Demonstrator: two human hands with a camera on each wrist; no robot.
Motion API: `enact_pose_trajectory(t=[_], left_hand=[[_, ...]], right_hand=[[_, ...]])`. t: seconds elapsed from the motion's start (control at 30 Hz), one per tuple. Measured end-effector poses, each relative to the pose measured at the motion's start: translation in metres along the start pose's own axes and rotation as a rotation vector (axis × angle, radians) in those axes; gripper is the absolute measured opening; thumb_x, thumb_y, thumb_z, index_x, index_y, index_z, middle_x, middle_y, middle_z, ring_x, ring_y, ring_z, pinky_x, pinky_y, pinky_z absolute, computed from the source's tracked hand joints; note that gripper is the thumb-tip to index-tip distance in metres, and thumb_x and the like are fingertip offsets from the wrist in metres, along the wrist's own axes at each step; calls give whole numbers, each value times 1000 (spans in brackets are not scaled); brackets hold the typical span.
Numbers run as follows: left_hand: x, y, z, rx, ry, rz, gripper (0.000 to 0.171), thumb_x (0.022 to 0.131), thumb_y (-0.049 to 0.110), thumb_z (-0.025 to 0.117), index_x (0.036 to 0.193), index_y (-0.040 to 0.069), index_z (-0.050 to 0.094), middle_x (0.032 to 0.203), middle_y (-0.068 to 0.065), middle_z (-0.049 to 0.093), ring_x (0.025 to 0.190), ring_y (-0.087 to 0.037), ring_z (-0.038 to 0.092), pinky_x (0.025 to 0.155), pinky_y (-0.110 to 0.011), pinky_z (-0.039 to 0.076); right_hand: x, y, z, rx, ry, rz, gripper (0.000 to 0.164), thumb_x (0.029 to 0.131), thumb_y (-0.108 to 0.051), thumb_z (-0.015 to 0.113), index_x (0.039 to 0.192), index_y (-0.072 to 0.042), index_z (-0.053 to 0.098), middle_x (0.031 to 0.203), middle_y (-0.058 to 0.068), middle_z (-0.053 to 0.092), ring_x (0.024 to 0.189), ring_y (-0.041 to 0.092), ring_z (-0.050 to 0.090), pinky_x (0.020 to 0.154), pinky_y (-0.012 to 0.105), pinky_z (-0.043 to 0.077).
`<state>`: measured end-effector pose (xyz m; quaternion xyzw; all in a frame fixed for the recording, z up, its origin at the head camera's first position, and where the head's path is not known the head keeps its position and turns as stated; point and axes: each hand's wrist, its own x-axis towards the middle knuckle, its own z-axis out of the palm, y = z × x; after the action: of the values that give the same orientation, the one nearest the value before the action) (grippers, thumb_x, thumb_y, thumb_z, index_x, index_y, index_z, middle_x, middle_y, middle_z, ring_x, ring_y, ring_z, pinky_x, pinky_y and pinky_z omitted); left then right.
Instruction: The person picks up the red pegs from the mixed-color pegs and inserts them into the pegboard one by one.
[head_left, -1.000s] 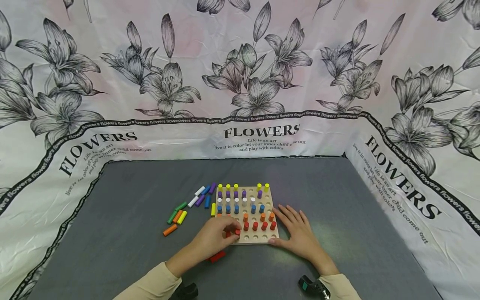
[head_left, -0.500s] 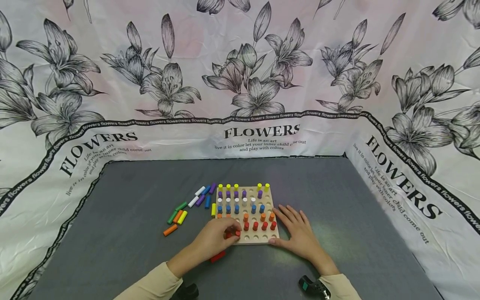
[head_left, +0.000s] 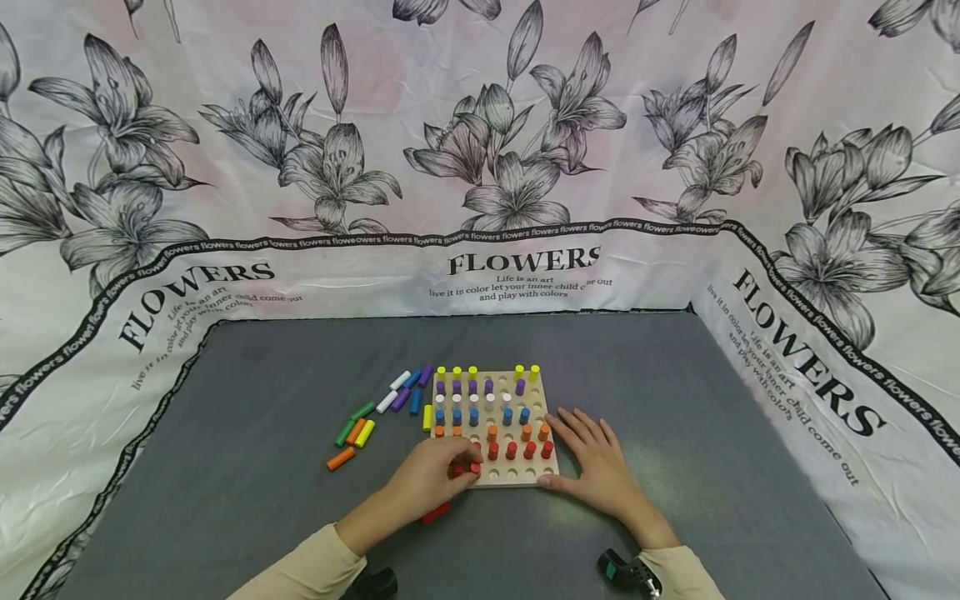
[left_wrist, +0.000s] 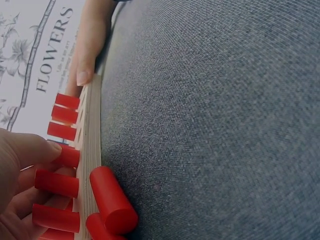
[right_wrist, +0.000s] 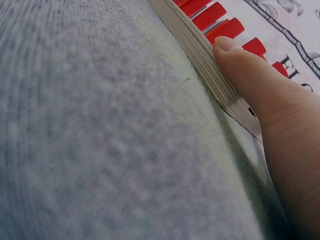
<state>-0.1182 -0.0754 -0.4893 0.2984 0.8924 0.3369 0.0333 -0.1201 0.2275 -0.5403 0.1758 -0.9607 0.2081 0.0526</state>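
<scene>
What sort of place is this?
Probably a staged indoor tabletop workspace, maybe a recording booth: flower-print backdrop around the far and side edges of a gray table, with a wooden pegboard set out on it.

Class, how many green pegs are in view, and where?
2: the upper green peg and the lower green peg, both lying on the table left of the pegboard in the head view. More may hide behind the left hand.
</scene>
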Motion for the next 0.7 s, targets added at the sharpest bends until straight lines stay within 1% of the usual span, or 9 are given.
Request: enact_pose_trajectory(t=[0.47,0.57,0.7], left_hand=[[0,0,-2,-1,-16,-9,17,88,18,76,103,16,71,97,6,73,84,-1,65,74,-18,55],[-1,1,-2,-8,-8,-14,17,87,18,76,104,16,71,97,6,73,85,-2,67,74,-19,56],[-2,4,-6,-42,5,-24,18,88,15,75,106,14,72,98,3,74,87,-5,69,74,-20,57]], right_hand=[[-1,-1,-1,7,0,8,94,76,-66,71,154,-30,34,161,6,36,150,34,27,117,66,12],[-1,-1,-1,1,-3,11,94,76,-67,71,155,-32,33,161,6,36,150,34,27,118,66,13],[-1,-1,-1,-3,-1,9,94,76,-68,71,155,-32,33,161,6,36,150,34,27,117,66,13]])
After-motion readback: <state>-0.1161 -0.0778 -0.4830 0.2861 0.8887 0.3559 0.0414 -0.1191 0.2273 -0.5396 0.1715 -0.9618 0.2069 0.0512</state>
